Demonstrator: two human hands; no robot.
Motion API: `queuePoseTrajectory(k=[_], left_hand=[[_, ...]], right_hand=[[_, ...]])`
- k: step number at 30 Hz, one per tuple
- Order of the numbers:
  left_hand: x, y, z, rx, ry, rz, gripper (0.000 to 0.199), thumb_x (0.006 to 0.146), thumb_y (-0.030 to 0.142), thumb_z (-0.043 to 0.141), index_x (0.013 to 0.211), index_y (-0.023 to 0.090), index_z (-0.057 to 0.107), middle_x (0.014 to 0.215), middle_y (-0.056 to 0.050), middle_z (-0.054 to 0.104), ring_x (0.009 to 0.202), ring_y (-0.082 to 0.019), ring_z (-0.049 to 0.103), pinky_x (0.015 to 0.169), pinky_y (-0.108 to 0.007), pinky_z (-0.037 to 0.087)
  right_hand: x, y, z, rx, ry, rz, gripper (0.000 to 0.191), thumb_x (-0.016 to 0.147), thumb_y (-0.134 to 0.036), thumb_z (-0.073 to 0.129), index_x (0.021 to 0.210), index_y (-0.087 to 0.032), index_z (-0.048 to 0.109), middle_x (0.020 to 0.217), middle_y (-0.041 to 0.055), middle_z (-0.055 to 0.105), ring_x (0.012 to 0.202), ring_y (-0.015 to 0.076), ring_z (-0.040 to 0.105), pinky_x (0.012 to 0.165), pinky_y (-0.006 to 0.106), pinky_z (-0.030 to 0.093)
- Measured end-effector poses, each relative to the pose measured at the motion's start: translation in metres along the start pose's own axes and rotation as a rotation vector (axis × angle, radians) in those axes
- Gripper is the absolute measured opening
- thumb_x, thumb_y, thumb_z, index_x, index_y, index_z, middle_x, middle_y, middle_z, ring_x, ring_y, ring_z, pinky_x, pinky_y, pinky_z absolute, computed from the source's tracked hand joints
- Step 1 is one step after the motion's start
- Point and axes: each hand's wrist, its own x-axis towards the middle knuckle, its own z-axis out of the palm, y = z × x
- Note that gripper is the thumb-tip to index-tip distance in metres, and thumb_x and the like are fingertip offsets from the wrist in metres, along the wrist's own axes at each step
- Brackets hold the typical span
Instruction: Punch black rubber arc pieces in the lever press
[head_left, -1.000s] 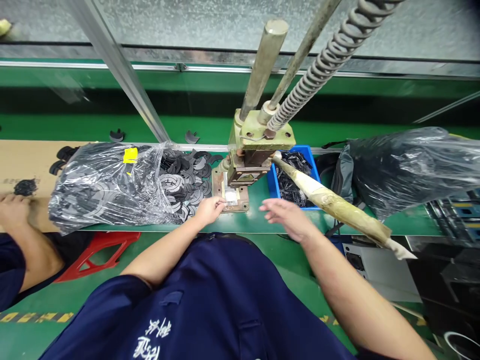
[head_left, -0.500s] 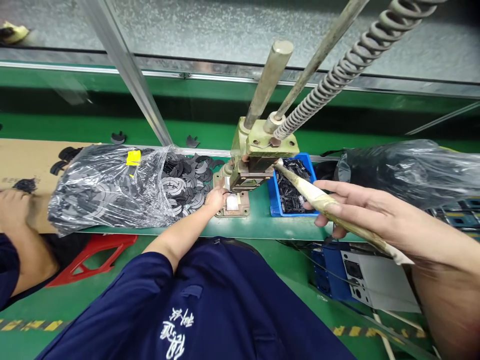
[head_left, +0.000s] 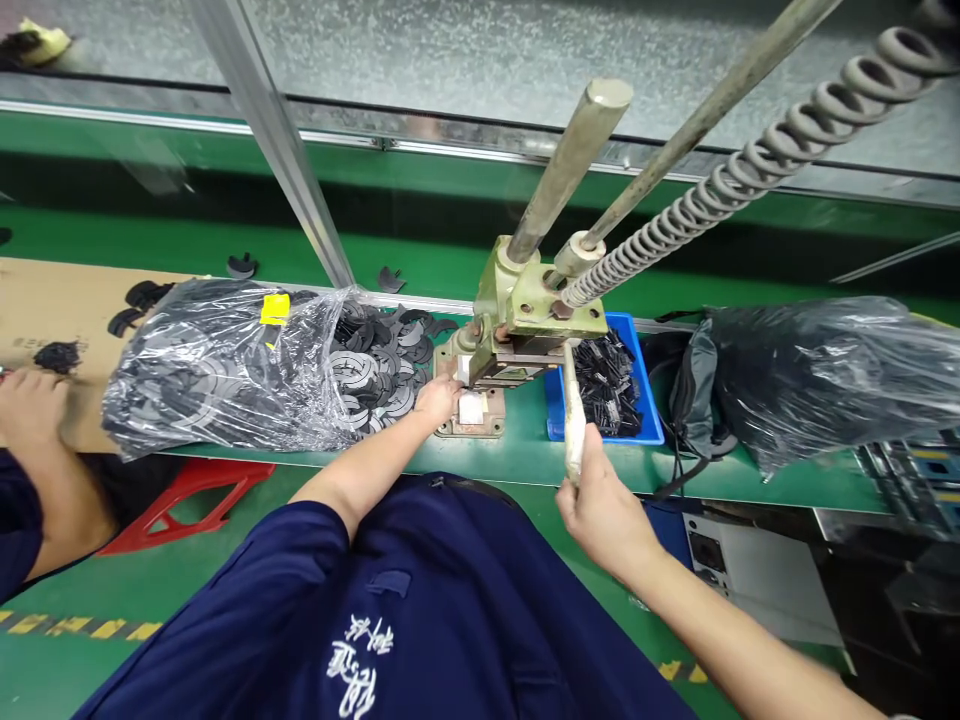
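Observation:
A green hand press [head_left: 517, 315] with a coil spring [head_left: 697, 205] stands on the bench over a metal base [head_left: 491, 420]. My left hand [head_left: 439, 400] is at the left side of the base, just below the press head; what its fingertips hold, if anything, is too small to make out. A pale plate [head_left: 471, 408] lies on the base beside it. The press lever [head_left: 574, 415], wrapped in pale tape, has its end in the closed fingers of my right hand [head_left: 600, 500]. Dark curved pieces [head_left: 375, 365] spill from a clear plastic bag [head_left: 217, 380] left of my left hand.
Right of the press, a blue bin [head_left: 651, 400] holds small black parts. Farther right lie a grey bag [head_left: 697, 385] and a dark plastic sack [head_left: 817, 370]. Another person's hand [head_left: 30, 405] rests at the far left, near cardboard [head_left: 67, 310]. A red stool [head_left: 187, 500] stands below the bench.
My right hand has moved left and down, swinging the lever toward me. The press head looks slightly lower. My left hand stays at the base, and the view has shifted a little.

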Motion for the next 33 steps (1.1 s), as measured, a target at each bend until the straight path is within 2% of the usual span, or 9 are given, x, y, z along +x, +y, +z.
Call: queuePoseTrajectory(k=[3, 8, 13, 17, 21, 25, 28, 31, 33], left_hand=[[-0.003, 0.002, -0.002, 0.063, -0.036, 0.054, 0.029, 0.094, 0.029, 0.044, 0.103, 0.02, 0.07, 0.104, -0.008, 0.064, 0.106, -0.019, 0.057, 0.092, -0.026, 0.045], [-0.021, -0.007, -0.012, 0.077, 0.052, 0.047, 0.033, 0.093, 0.032, 0.046, 0.12, 0.02, 0.06, 0.112, -0.008, 0.06, 0.105, -0.02, 0.057, 0.093, -0.027, 0.045], [-0.039, -0.048, -0.032, 0.178, 0.075, -0.176, 0.031, 0.09, 0.027, 0.049, 0.118, 0.018, 0.061, 0.113, -0.01, 0.057, 0.105, -0.02, 0.056, 0.096, -0.029, 0.043], [-0.045, -0.067, -0.045, 0.327, -0.024, -0.297, 0.047, 0.08, 0.039, 0.063, 0.121, 0.016, 0.057, 0.115, -0.013, 0.052, 0.11, -0.026, 0.053, 0.096, -0.033, 0.042], [-0.044, -0.06, -0.044, 0.392, -0.092, -0.284, 0.058, 0.076, 0.045, 0.066, 0.124, 0.016, 0.053, 0.12, -0.016, 0.049, 0.114, -0.031, 0.049, 0.097, -0.039, 0.04], [-0.041, -0.047, -0.038, 0.416, -0.153, -0.22, 0.043, 0.082, 0.032, 0.058, 0.119, 0.01, 0.056, 0.122, -0.02, 0.05, 0.11, -0.03, 0.054, 0.094, -0.037, 0.042], [-0.04, -0.045, -0.04, 0.435, -0.172, -0.158, 0.04, 0.081, 0.023, 0.057, 0.117, 0.006, 0.057, 0.118, -0.022, 0.054, 0.109, -0.031, 0.056, 0.094, -0.037, 0.043], [-0.038, -0.051, -0.047, 0.337, -0.119, -0.174, 0.031, 0.08, 0.015, 0.056, 0.11, 0.007, 0.062, 0.11, -0.02, 0.061, 0.105, -0.028, 0.06, 0.093, -0.035, 0.045], [-0.035, -0.058, -0.053, 0.16, -0.011, -0.28, 0.027, 0.082, 0.014, 0.055, 0.107, 0.011, 0.063, 0.104, -0.016, 0.065, 0.099, -0.024, 0.063, 0.091, -0.033, 0.047]], right_hand=[[0.0, 0.001, 0.019, 0.025, 0.043, 0.024, 0.076, 0.087, -0.025, 0.037, 0.15, -0.003, 0.0, 0.122, 0.0253, 0.056, 0.097, 0.0313, 0.065, 0.079, 0.044, 0.054], [0.001, 0.005, 0.023, 0.028, 0.084, 0.003, 0.077, 0.087, -0.028, 0.04, 0.151, -0.006, 0.002, 0.124, 0.0239, 0.055, 0.102, 0.0329, 0.063, 0.079, 0.044, 0.054], [0.0, 0.005, 0.027, 0.019, 0.115, 0.01, 0.077, 0.087, -0.029, 0.041, 0.151, -0.006, 0.003, 0.126, 0.0241, 0.054, 0.104, 0.0337, 0.062, 0.08, 0.044, 0.055], [0.0, 0.005, 0.027, 0.004, 0.123, 0.012, 0.079, 0.087, -0.03, 0.042, 0.151, -0.008, 0.002, 0.127, 0.0237, 0.054, 0.102, 0.0338, 0.063, 0.079, 0.044, 0.055], [0.001, 0.004, 0.025, -0.001, 0.109, 0.013, 0.08, 0.087, -0.031, 0.042, 0.151, -0.007, 0.002, 0.13, 0.0254, 0.053, 0.102, 0.0352, 0.063, 0.075, 0.045, 0.056], [0.001, 0.003, 0.024, -0.005, 0.118, 0.005, 0.08, 0.086, -0.031, 0.042, 0.151, -0.007, 0.002, 0.128, 0.0248, 0.054, 0.102, 0.0356, 0.063, 0.073, 0.045, 0.056], [0.001, 0.004, 0.025, -0.001, 0.13, -0.002, 0.08, 0.087, -0.03, 0.043, 0.151, -0.007, 0.002, 0.126, 0.0245, 0.054, 0.102, 0.0352, 0.063, 0.076, 0.045, 0.056], [0.0, 0.005, 0.027, 0.014, 0.137, -0.002, 0.08, 0.087, -0.03, 0.043, 0.151, -0.008, 0.001, 0.128, 0.0241, 0.053, 0.104, 0.0348, 0.062, 0.078, 0.045, 0.055], [0.0, 0.005, 0.027, 0.024, 0.133, 0.0, 0.08, 0.087, -0.03, 0.042, 0.151, -0.008, 0.0, 0.13, 0.0243, 0.052, 0.105, 0.0349, 0.062, 0.078, 0.045, 0.055]])
